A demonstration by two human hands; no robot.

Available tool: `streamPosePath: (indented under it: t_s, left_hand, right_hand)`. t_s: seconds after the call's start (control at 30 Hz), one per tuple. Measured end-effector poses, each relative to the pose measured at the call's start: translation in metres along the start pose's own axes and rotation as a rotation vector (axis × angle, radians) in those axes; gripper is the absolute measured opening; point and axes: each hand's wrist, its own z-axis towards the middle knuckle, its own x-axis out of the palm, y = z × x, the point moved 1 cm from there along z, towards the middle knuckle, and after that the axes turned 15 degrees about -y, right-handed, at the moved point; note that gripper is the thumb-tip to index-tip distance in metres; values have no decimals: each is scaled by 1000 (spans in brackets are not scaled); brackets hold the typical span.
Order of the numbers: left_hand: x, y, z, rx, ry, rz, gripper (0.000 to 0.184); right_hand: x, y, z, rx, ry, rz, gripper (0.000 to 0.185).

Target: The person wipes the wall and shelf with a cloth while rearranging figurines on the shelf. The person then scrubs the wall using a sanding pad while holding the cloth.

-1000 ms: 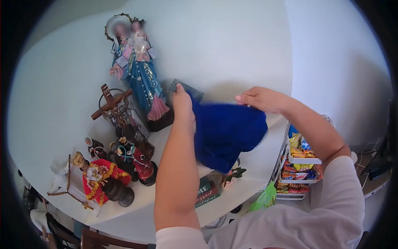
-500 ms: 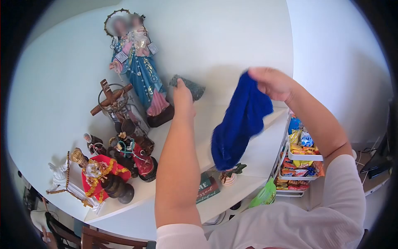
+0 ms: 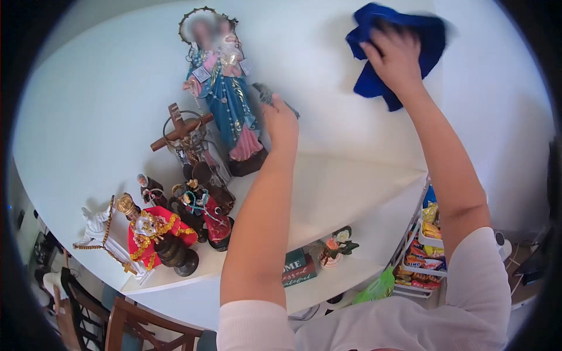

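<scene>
My left hand (image 3: 282,124) grips a flat, speckled grey-green piece (image 3: 263,92) beside the tall statue in a blue robe (image 3: 228,108); what kind of thing it is I cannot make out. Higher up on the right, my right hand (image 3: 398,58) holds a blue cloth (image 3: 432,44) spread against the white wall (image 3: 316,52), the fingers blurred by motion. Below the statue stand a wooden crucifix (image 3: 182,128), a figure in a red cape (image 3: 149,228) and several smaller figures with rosaries.
A white shelf (image 3: 339,181) runs under the statues, with a lower tier holding a lettered sign (image 3: 298,270) and a small flower pot (image 3: 331,260). To the right is a rack of snack packets (image 3: 424,260). Wooden chairs (image 3: 149,330) stand at the lower left.
My right hand has lifted the blue cloth from hanging over the shelf up to the wall. My left hand stays near the statue, its flat piece now tilted differently. The view has shifted slightly.
</scene>
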Motion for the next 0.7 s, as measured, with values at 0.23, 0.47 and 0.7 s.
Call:
streamPosePath:
  t_s: [0.23,0.47,0.7]
  left_hand:
    - [75,17,12,477,33,237,58]
    - [61,12,37,511,103,113,55]
    - [63,-5,6,717,202,129,52]
  right_hand:
    - [29,11,-10,189,642,161,33]
    - [21,12,-19,346,595,166,48]
    - [21,9,-22,313,417,365,55]
